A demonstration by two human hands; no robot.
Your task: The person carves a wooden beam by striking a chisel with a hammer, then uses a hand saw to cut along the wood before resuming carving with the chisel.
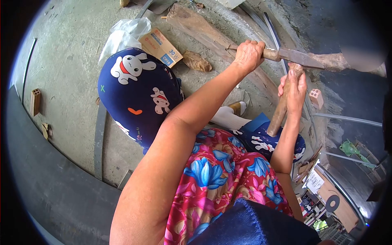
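Note:
My left hand (249,55) is closed around the wooden handle of a tool with a flat dark metal head (300,58). Its head points right and lies over the upper end of a thick wooden stick (279,116). Wrapped round that stick near its top is my right hand (295,92), and the stick's lower end is over my patterned trouser leg (261,143). A rough piece of wood (330,61) extends rightward from behind the metal head; whether the two touch is unclear.
A cardboard box (161,47), a plastic bag (126,34) and a dry leaf (197,61) lie on the concrete floor (69,61). Bricks (36,102) (316,98) stand on either side. Metal strips (100,143) cross the floor. A board with a paper sheet (314,181) is at lower right.

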